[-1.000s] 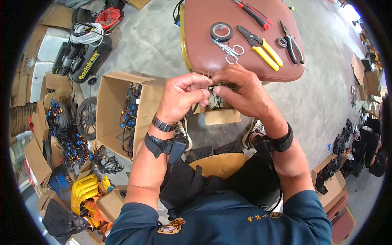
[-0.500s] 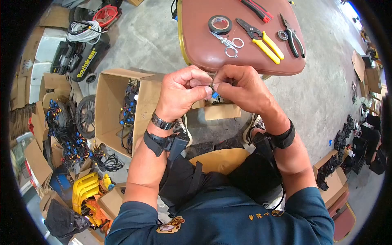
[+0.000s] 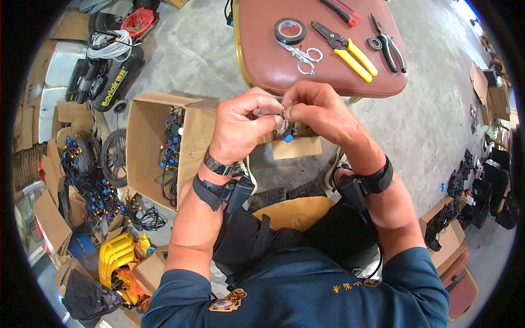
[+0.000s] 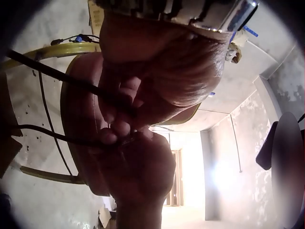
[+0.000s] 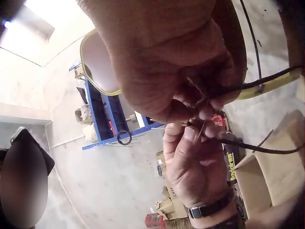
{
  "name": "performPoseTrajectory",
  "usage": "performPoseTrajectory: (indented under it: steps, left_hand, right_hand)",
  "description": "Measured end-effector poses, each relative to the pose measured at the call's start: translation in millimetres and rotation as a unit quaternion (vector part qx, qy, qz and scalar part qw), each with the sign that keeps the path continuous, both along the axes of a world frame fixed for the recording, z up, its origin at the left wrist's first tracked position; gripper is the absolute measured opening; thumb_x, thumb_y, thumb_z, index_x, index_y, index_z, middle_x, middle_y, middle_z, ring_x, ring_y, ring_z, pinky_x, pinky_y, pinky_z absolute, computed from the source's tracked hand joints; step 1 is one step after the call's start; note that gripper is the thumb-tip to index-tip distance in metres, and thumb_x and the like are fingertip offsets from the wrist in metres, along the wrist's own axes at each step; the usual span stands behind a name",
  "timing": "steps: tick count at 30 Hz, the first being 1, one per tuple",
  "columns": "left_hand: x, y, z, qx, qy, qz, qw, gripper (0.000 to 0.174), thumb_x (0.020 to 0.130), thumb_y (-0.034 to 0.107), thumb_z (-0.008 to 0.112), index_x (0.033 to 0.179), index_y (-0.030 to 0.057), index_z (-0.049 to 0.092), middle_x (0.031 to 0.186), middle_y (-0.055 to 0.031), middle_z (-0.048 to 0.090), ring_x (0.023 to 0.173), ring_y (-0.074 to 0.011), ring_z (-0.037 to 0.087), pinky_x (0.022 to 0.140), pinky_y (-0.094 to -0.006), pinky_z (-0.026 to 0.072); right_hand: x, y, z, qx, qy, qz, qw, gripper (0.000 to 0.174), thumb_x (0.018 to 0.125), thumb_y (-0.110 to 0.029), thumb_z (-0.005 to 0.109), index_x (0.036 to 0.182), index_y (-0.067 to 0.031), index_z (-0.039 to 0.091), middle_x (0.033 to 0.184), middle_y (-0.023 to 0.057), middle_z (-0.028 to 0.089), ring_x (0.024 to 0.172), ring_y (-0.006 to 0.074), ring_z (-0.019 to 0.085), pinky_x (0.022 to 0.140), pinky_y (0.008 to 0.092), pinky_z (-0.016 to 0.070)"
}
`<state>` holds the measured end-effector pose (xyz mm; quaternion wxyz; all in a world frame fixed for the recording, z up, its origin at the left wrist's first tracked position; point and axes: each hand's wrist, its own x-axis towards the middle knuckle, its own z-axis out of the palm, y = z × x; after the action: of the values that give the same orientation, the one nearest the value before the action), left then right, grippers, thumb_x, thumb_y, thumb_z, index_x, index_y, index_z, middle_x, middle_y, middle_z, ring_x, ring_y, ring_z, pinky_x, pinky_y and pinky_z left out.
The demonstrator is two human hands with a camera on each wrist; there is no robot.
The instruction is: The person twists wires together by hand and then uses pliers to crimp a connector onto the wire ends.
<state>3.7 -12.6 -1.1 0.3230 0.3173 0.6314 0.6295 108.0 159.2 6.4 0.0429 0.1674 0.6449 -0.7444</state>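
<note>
My left hand (image 3: 244, 124) and right hand (image 3: 321, 116) meet fingertip to fingertip in front of a padded stool. Each pinches thin wire at the end of a black cable. In the right wrist view, one cable (image 5: 259, 149) enters my left hand and another cable (image 5: 262, 83) my right. Fine wire (image 5: 202, 129) shows between the fingertips; the exact join is hidden by them. Below the hands a blue connector (image 3: 288, 138) hangs over a small open carton (image 3: 297, 148).
On the brown stool seat (image 3: 268, 74) lie black tape (image 3: 290, 31), folding scissors (image 3: 301, 57), yellow-handled wire strippers (image 3: 350, 54), black-handled pliers (image 3: 389, 49) and a red-black cutter (image 3: 343, 12). A cardboard box (image 3: 194, 147) with cables stands left; cable bundles (image 3: 93, 180) lie beyond it.
The fingertips have drawn closer together, and the wire that stuck up above them no longer shows there. The right fingers have curled in. The blue connector has come into view below the hands.
</note>
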Motion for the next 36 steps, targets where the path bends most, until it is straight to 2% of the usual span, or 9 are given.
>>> performPoseTrajectory:
  steps: [3,5,9,11,15,18,27,32,36]
  left_hand:
    - [-2,0,-4,0.011,-0.05,0.019,0.999,0.016,0.079,-0.011,0.069,0.092,-0.0005,0.07,0.085,-0.0008,0.067,0.076,-0.0075,0.062,0.069,-0.024,0.0511]
    - [-1,1,-3,0.028,-0.133,0.035,0.99,0.017,0.081,-0.01,0.069,0.095,-0.0015,0.069,0.084,-0.0034,0.068,0.075,-0.0097,0.065,0.069,-0.0253,0.0544]
    - [-4,1,-8,0.046,-0.163,0.062,0.984,0.018,0.084,-0.009,0.067,0.101,-0.0024,0.067,0.083,-0.007,0.07,0.071,-0.0137,0.068,0.067,-0.0279,0.0579]
    - [-5,0,-10,0.056,-0.178,0.069,0.98,0.019,0.084,-0.009,0.067,0.102,-0.002,0.067,0.083,-0.0067,0.07,0.07,-0.014,0.068,0.067,-0.0278,0.0577]
    - [-8,-1,-10,0.056,-0.185,0.071,0.978,0.021,0.084,-0.009,0.067,0.104,-0.0022,0.066,0.086,-0.0072,0.069,0.072,-0.0151,0.068,0.067,-0.0286,0.0576]
    - [-8,-1,-11,0.055,-0.186,0.074,0.978,0.022,0.084,-0.008,0.068,0.105,-0.0021,0.065,0.09,-0.0077,0.068,0.074,-0.0161,0.068,0.067,-0.03,0.0572]
    - [0,2,-7,0.037,-0.149,0.094,0.984,0.023,0.084,-0.01,0.067,0.105,-0.0018,0.065,0.09,-0.006,0.067,0.076,-0.0146,0.067,0.067,-0.0296,0.057]
    - [1,2,-10,0.048,-0.126,0.091,0.987,0.024,0.083,-0.013,0.066,0.105,-0.0014,0.064,0.089,-0.0055,0.066,0.076,-0.0131,0.065,0.067,-0.0287,0.0564]
    - [4,2,-6,0.05,-0.099,0.092,0.99,0.025,0.082,-0.013,0.064,0.102,0.0015,0.068,0.088,-0.0007,0.065,0.08,-0.007,0.062,0.073,-0.0237,0.0531]
  right_hand:
    - [-2,-4,-14,-0.009,0.099,-0.032,0.995,0.012,0.082,-0.003,0.062,0.093,0.001,0.064,0.081,-0.0009,0.061,0.074,0.0059,0.052,0.065,0.0238,0.0448]
    - [1,-7,-9,0.025,0.096,-0.043,0.994,0.011,0.084,-0.001,0.061,0.095,0.0001,0.064,0.082,-0.001,0.061,0.075,0.0062,0.053,0.067,0.0244,0.0462]
    - [1,-13,-5,0.077,0.107,-0.064,0.989,0.009,0.088,0.0,0.062,0.096,-0.0003,0.065,0.083,0.0002,0.062,0.077,0.0065,0.055,0.069,0.0258,0.0486]
    - [-1,-14,-9,0.123,0.113,-0.063,0.984,0.01,0.088,-0.001,0.063,0.097,0.0001,0.066,0.084,0.0037,0.064,0.078,0.0097,0.058,0.071,0.028,0.05]
    - [-3,-14,-11,0.229,0.192,-0.064,0.952,0.013,0.085,-0.001,0.065,0.097,-0.0003,0.067,0.085,0.0116,0.067,0.078,0.0214,0.065,0.073,0.0336,0.0525]
    - [-3,-14,-8,0.284,0.198,-0.062,0.936,0.016,0.081,0.001,0.064,0.097,-0.001,0.068,0.086,0.0153,0.067,0.081,0.0321,0.067,0.074,0.0376,0.0536]
    - [-4,-13,-12,0.353,0.224,-0.054,0.907,0.013,0.08,0.0,0.063,0.093,-0.0027,0.067,0.085,0.0157,0.066,0.082,0.0368,0.065,0.073,0.0423,0.0532]
    - [-3,-13,-9,0.345,0.222,-0.044,0.911,0.009,0.081,0.0,0.061,0.09,-0.0015,0.063,0.082,0.0162,0.064,0.081,0.0374,0.063,0.072,0.0437,0.0518]
    - [-3,-11,-10,0.326,0.219,-0.021,0.919,0.005,0.082,-0.001,0.06,0.086,-0.0007,0.06,0.082,0.017,0.062,0.08,0.0378,0.062,0.071,0.0441,0.0509]
